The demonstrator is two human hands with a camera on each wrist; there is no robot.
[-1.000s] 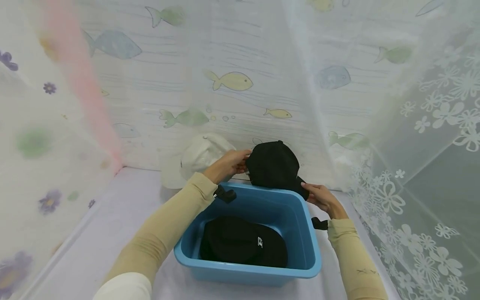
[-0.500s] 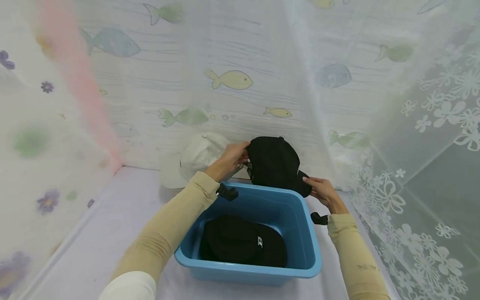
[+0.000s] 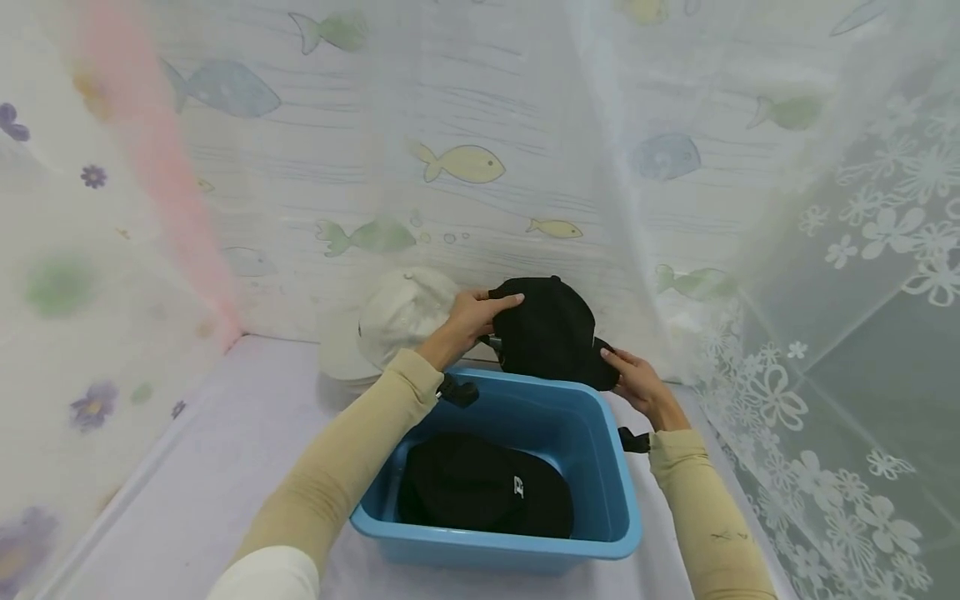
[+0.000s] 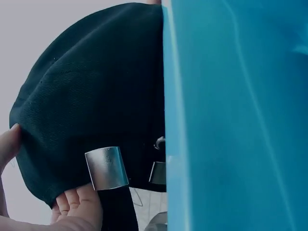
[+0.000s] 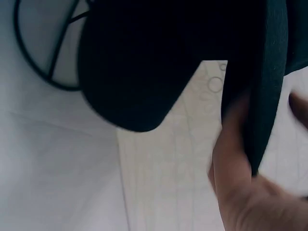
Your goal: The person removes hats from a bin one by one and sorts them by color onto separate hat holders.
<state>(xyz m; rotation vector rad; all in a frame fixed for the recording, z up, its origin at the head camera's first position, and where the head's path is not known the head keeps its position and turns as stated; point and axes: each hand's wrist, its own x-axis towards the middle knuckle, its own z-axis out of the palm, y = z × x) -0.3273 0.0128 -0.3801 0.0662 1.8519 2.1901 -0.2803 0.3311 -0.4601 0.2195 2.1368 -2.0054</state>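
A black baseball cap (image 3: pixel 546 329) is held up behind the far rim of a blue basin (image 3: pixel 495 546). My left hand (image 3: pixel 468 321) grips its back edge, thumb outside and fingers tucked under the rim, beside a metal strap buckle (image 4: pixel 107 168). At the brim (image 5: pixel 269 86) is my right hand (image 3: pixel 639 379), fingers against one face; in the right wrist view a blurred digit shows on the other side. Another black cap (image 3: pixel 480 483) with a small white logo lies inside the basin. Part of the held cap is hidden by the basin wall in the left wrist view.
Behind my left hand a white cap (image 3: pixel 408 312) rests near the back curtain, its brim to the left. A white cloth (image 3: pixel 247 433) covers the surface under the basin. Sheer curtains with fish and flowers (image 3: pixel 468 164) hang at the back and sides.
My left thumb has come over the outside of the held cap. The cap rose slightly, then shifted a little to the left. The cap in the basin has stayed in place.
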